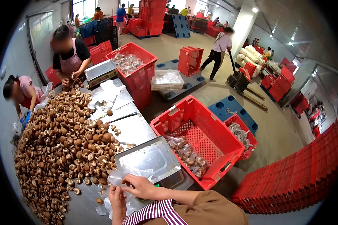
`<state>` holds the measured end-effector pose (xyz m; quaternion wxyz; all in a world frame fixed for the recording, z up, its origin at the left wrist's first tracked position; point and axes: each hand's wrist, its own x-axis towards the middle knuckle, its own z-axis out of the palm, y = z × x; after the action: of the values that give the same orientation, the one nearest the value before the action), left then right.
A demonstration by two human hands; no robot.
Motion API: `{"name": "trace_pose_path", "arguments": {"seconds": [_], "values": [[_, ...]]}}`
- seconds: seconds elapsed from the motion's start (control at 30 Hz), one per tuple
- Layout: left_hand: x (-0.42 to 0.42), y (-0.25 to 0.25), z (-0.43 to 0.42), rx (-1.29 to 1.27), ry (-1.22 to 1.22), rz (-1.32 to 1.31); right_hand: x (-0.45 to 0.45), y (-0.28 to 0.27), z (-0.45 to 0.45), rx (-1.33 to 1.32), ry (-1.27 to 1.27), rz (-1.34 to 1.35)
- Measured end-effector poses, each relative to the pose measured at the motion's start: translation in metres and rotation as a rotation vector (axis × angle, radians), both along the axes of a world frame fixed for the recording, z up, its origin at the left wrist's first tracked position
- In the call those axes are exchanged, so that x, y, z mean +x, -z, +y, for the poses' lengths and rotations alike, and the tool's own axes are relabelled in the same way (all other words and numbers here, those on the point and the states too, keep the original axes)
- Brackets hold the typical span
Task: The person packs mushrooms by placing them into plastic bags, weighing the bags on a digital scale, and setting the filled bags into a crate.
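Observation:
My left hand (118, 202) is closed, its fingertips pinching a thin clear plastic bag (115, 177). Close beside it, my right hand (139, 186) also pinches the bag with thumb and forefinger. The bag looks crumpled, and nothing shows inside it. Just beyond my hands is a weighing scale with a shallow metal tray (148, 157); a scrap of clear film lies near the tray's front edge. More thin plastic bags (133, 205) lie under my hands. To the left, a big heap of brown shiitake mushrooms (64, 146) covers the metal table.
A red crate (199, 138) with bagged mushrooms (187, 155) stands right of the scale. A knife-like tool (122, 117) lies on the table. Two co-workers (69, 56) work at the heap's far side. Another person pulls a pallet jack (241, 80). Stacked red crates (293, 176) stand at right.

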<state>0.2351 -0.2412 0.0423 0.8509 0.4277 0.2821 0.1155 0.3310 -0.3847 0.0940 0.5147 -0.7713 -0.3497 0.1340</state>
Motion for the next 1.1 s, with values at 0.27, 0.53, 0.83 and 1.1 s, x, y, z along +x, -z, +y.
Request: {"name": "trace_pose_path", "arguments": {"seconds": [0.27,0.53,0.83,1.1], "values": [[-0.001,0.0,0.001,-0.045,0.128,-0.103,0.01,0.032,0.001,-0.04,-0.223,0.348],[-0.01,0.035,0.025,0.313,0.069,0.006,0.035,0.064,0.0,0.399,-0.023,0.841],[-0.061,0.138,0.075,1.055,-0.118,0.438,0.037,0.058,0.001,0.39,0.021,1.248],[-0.031,0.012,0.021,1.263,0.219,0.026,-0.001,0.039,0.027,-0.025,-0.264,0.472]]}}
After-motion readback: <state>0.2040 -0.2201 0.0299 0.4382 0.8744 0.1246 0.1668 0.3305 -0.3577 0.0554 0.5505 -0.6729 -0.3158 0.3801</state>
